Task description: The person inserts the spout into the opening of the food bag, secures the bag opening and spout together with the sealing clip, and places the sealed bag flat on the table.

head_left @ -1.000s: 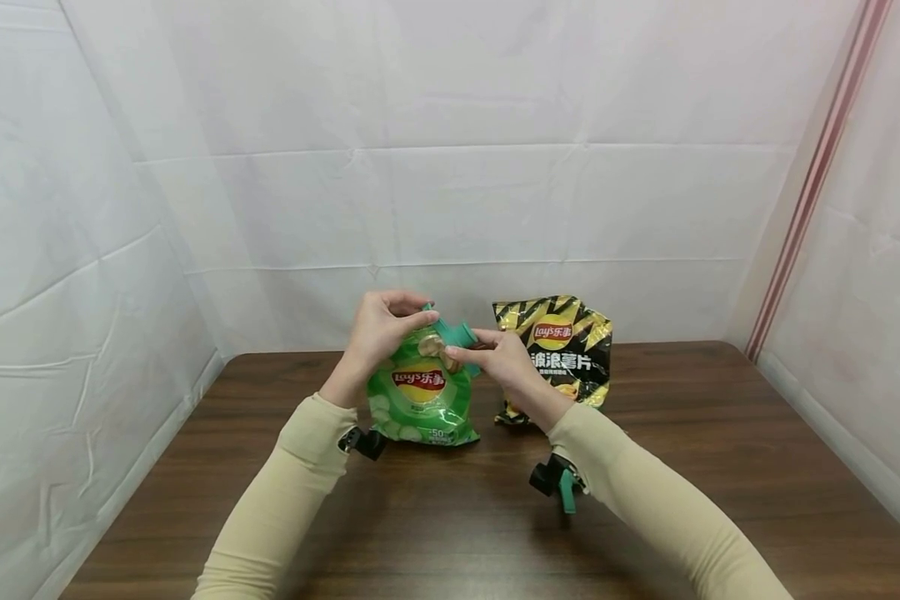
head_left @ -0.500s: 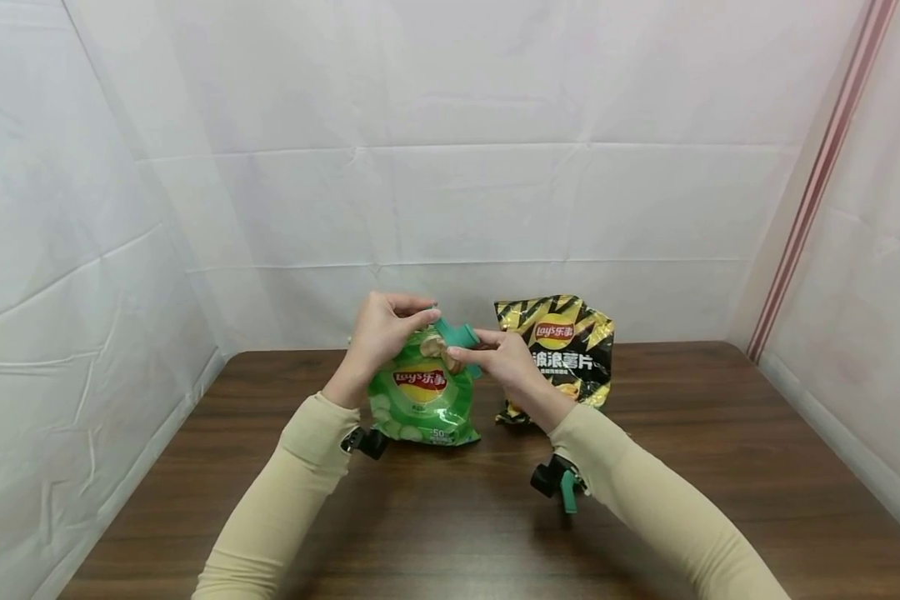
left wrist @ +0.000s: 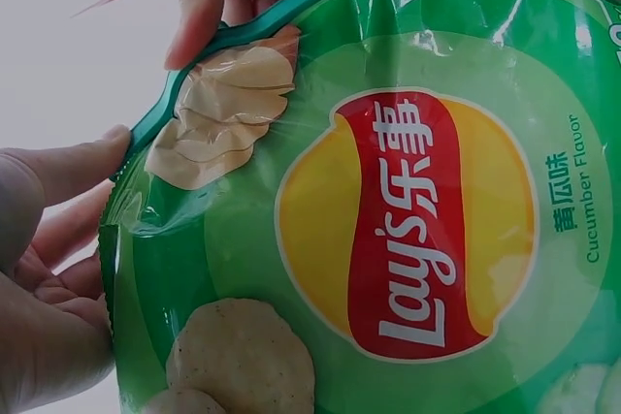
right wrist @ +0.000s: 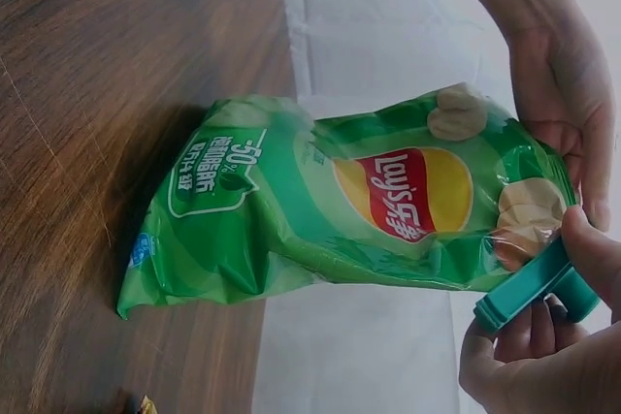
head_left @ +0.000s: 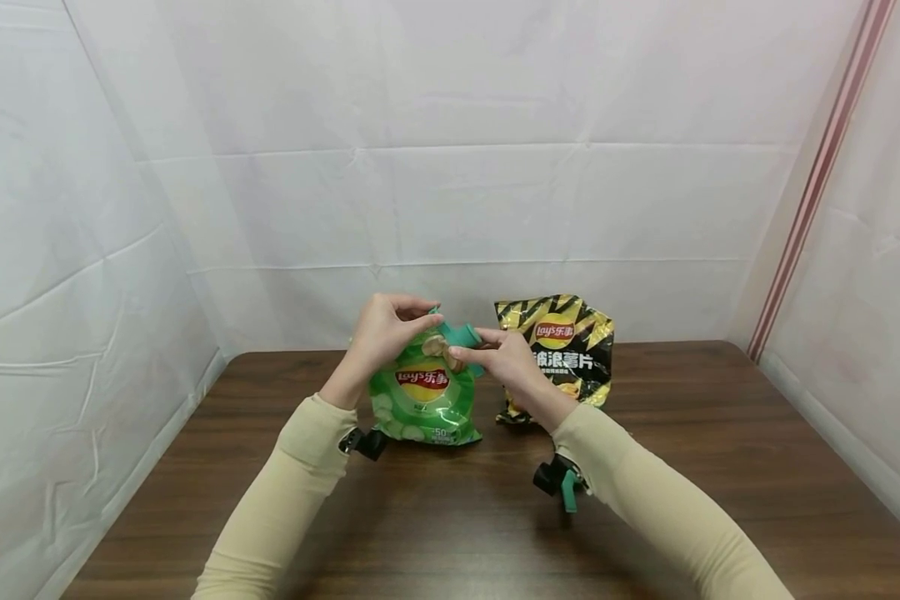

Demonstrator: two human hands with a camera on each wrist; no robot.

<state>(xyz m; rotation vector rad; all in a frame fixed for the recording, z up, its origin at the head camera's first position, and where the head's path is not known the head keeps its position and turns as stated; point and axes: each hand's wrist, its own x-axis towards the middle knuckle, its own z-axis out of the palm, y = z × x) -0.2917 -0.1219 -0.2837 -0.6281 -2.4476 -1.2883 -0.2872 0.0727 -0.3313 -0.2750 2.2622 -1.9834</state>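
A green bag of potato chips [head_left: 426, 408] stands on the table, its lower edge down on the wood. My left hand [head_left: 381, 332] grips the bag's top corner; in the left wrist view its thumb [left wrist: 68, 167] lies at the end of a teal bag clip [left wrist: 262, 26]. That clip runs along the bag's top edge, in front of the printed chips. With thumb and fingers my right hand [head_left: 512, 360] pinches the clip's wide end, seen in the right wrist view with its bar [right wrist: 529, 283] lying across the bag's upper corner. Some right-hand fingers are hidden behind the clip.
Behind my right hand a black and yellow chip bag [head_left: 570, 342] stands upright. A small green piece [head_left: 569, 492] shows beside the right wrist camera [head_left: 548, 477]. White sheeting [head_left: 465, 208] hangs behind the brown wooden table [head_left: 435, 533] and along both sides.
Both hands hold their places on the bag and clip. Only a tiny shift of the hands and green bag to the right shows.
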